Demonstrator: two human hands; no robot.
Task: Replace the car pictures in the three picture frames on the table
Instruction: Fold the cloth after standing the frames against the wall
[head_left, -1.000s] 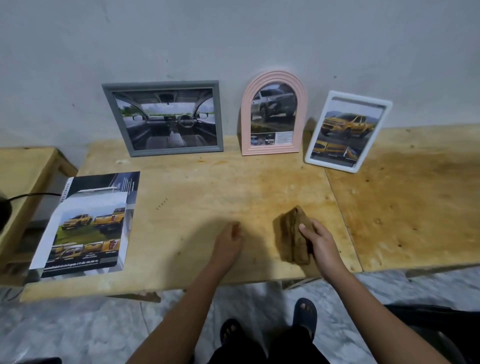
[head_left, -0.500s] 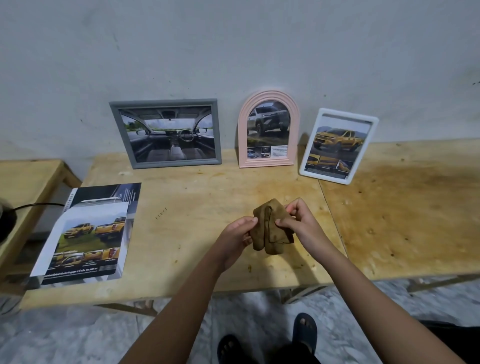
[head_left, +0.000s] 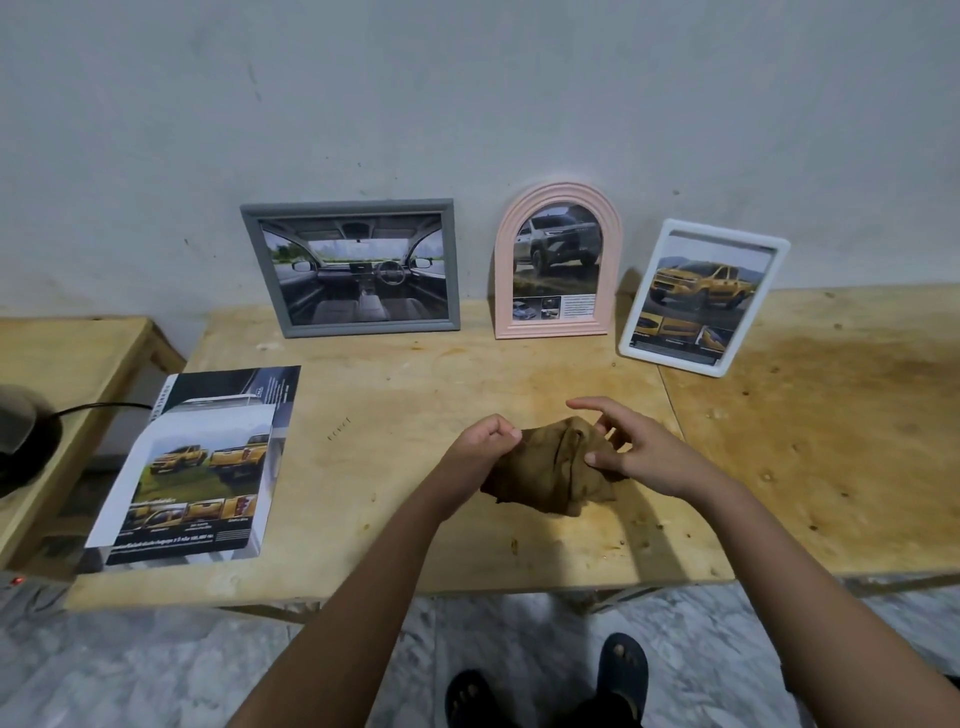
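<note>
Car pictures (head_left: 701, 291) fill all three frames at the back of the pale plywood table (head_left: 405, 395), and by my reading none has been swapped yet. My fingers are busy with something else. My left hand (head_left: 480, 449) has its fingers (head_left: 506, 431) curled in, pinching one edge of a crumpled brown cloth (head_left: 545, 483). My right hand (head_left: 644, 454) nips the other side between the thumb in front and the fingers behind, with the forefinger (head_left: 592, 404) lifted clear above.

The cloth hangs bunched between both hands over the front half of the table. I cannot tell whether its lower fold touches the wood.

To my left, near the table's front corner, lies a stack of glossy printed sheets (head_left: 208, 467) showing yellow pickup trucks. I take these to be the replacements, and they look untouched.

Three frames lean against the grey wall (head_left: 467, 104), well apart from my hands:
- a grey rectangular frame (head_left: 348, 209) holding a cabin interior
- a pink arched frame (head_left: 550, 328) holding a grey off-roader
- a white rounded frame (head_left: 675, 361), tilted, holding a yellow truck

A stained second tabletop (head_left: 831, 415) butts up against the table on the right.

As I judge it, the whole job is still ahead. The cloth has to be set down, then each frame opened in turn, its print taken out and a new one fitted.
</note>
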